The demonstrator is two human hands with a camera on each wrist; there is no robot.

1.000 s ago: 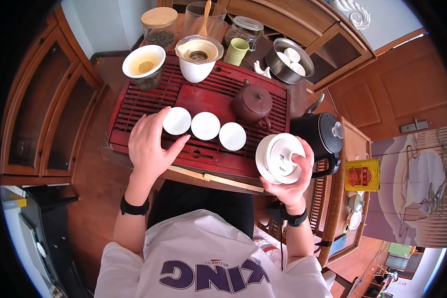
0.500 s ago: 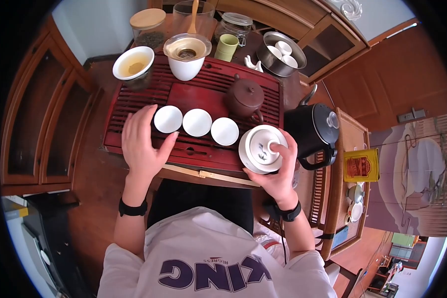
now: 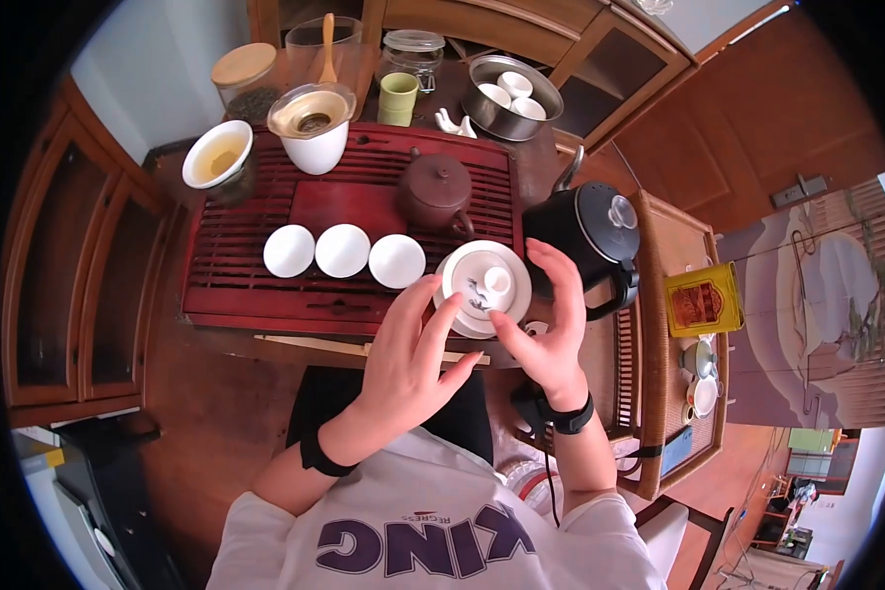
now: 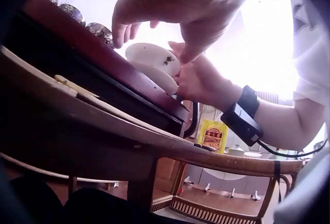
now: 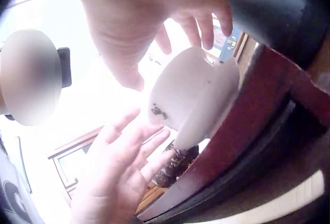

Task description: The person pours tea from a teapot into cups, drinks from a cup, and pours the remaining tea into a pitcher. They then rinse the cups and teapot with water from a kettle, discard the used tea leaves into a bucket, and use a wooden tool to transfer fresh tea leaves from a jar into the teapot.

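A white lidded gaiwan [image 3: 474, 267] with a small dark painted motif stands on its saucer [image 5: 211, 110] at the front right corner of the red tea tray [image 3: 231, 313]. My right hand [image 3: 553, 344] is around its right side, thumb near the lid and fingers spread apart. From the left comes my left hand [image 3: 403, 364], its fingers loosely extended, fingertips right at the gaiwan's near left side. To the left stand three white cups in a row: a left cup [image 3: 288, 252], a middle cup [image 3: 342, 251] and a right cup [image 3: 397, 261].
Behind the cups sits a brown teapot [image 3: 437, 192]. A white pitcher with a strainer [image 3: 315, 143] and a bowl of pale liquid [image 3: 216, 159] stand at the back left. Right of the tray is a black kettle [image 3: 595, 236]. A steel basin [image 3: 511, 113] holds several cups.
My right hand has brought the gaiwan left onto the tray corner and loosened its grip. My left hand has left the leftmost cup and moved right to the gaiwan.
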